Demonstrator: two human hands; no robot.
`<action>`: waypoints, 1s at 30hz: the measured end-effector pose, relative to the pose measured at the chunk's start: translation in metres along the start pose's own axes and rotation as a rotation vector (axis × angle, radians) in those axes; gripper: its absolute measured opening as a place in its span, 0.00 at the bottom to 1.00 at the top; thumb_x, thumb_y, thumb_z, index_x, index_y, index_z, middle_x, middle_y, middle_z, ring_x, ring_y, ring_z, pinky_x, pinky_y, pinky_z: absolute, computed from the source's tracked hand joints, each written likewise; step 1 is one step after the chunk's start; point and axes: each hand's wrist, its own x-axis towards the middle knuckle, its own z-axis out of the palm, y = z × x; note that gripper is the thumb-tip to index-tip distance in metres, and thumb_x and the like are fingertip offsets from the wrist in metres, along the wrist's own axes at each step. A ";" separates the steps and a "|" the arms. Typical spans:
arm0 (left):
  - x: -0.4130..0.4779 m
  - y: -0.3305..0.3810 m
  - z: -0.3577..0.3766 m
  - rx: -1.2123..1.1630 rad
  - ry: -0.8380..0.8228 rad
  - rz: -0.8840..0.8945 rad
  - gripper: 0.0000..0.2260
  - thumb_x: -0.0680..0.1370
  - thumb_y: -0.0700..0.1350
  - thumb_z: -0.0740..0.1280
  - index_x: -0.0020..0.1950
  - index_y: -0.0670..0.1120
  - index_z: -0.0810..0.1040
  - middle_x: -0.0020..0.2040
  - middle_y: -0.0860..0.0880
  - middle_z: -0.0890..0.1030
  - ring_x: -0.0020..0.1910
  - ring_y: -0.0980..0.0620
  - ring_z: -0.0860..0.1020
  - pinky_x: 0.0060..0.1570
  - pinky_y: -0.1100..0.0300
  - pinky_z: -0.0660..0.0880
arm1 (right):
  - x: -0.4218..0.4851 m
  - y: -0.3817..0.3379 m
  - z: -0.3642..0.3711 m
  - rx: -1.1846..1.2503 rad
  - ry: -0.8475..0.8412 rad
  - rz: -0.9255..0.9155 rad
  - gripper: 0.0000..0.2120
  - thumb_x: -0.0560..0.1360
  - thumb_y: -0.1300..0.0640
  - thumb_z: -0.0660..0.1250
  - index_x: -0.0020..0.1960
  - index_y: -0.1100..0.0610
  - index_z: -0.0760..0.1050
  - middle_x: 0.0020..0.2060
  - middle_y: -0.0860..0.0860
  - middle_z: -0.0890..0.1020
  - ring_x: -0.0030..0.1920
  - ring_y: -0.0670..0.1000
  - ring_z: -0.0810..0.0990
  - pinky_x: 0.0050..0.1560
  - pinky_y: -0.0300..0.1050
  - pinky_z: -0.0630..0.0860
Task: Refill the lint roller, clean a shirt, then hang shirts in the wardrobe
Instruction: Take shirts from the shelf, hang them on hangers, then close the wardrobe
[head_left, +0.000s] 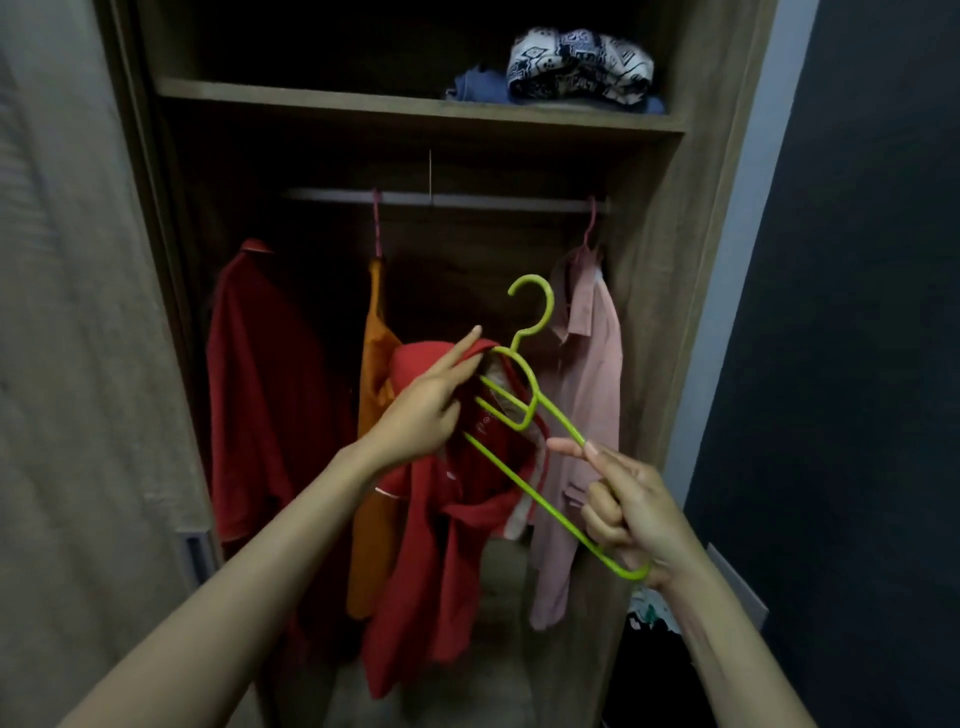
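Red shirt (431, 545) — left fingers (461, 347) hold its collar; right fingers (602, 508) grip green hanger (519, 483).

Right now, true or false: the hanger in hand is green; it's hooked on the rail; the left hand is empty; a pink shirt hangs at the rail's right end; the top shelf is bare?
Green hanger in the right hand: true.
Hooked on the rail: false; its hook is free below it.
Left hand empty: false; it holds the red shirt.
Pink shirt at right end: true.
Top shelf bare: false; folded clothes lie there.
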 end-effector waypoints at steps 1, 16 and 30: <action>-0.004 0.003 -0.006 -0.045 -0.007 0.007 0.32 0.70 0.28 0.57 0.74 0.43 0.67 0.78 0.52 0.59 0.74 0.60 0.60 0.70 0.72 0.56 | 0.001 0.001 -0.005 0.032 -0.023 0.004 0.19 0.75 0.52 0.60 0.58 0.63 0.78 0.18 0.47 0.55 0.16 0.43 0.53 0.22 0.34 0.47; 0.019 -0.012 -0.034 0.456 0.154 0.000 0.24 0.75 0.68 0.50 0.43 0.50 0.72 0.39 0.53 0.78 0.43 0.47 0.80 0.36 0.55 0.68 | 0.032 -0.013 -0.064 -0.717 0.516 -0.380 0.06 0.73 0.55 0.71 0.47 0.56 0.83 0.36 0.50 0.80 0.37 0.45 0.77 0.41 0.35 0.74; -0.006 -0.011 -0.085 0.275 0.323 0.043 0.15 0.78 0.57 0.59 0.44 0.46 0.74 0.34 0.56 0.71 0.35 0.59 0.69 0.38 0.59 0.66 | 0.069 0.076 -0.013 -1.023 0.510 -0.241 0.04 0.70 0.60 0.71 0.40 0.56 0.75 0.35 0.58 0.82 0.40 0.60 0.81 0.36 0.45 0.67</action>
